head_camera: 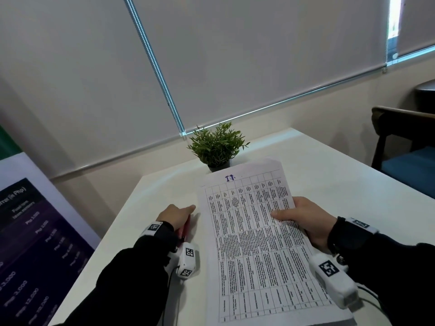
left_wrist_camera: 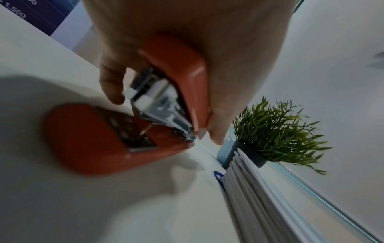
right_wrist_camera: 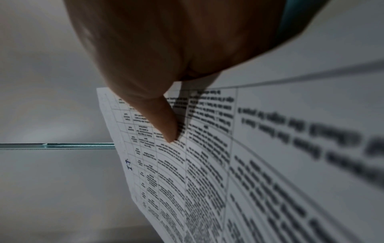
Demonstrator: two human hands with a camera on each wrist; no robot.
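Observation:
A stack of printed sheets (head_camera: pixel 254 236) with a table of text and a blue mark at the top is held above the white table (head_camera: pixel 329 175). My right hand (head_camera: pixel 303 220) grips its right edge, thumb (right_wrist_camera: pixel 164 121) on the top page (right_wrist_camera: pixel 207 164), fingers underneath. My left hand (head_camera: pixel 176 215) grips a red stapler (head_camera: pixel 184 228) on the table just left of the sheets. In the left wrist view the stapler (left_wrist_camera: pixel 172 92) shows its top arm held by the fingers, its jaw agape over the red base, and the paper edges (left_wrist_camera: pixel 249 180) stand to its right.
A small potted green plant (head_camera: pixel 217 145) stands at the table's far edge behind the sheets. A dark poster with numbers (head_camera: pixel 30 243) leans at the left. A chair with a blue seat (head_camera: pixel 407 149) is at the right. Roller blinds cover the window behind.

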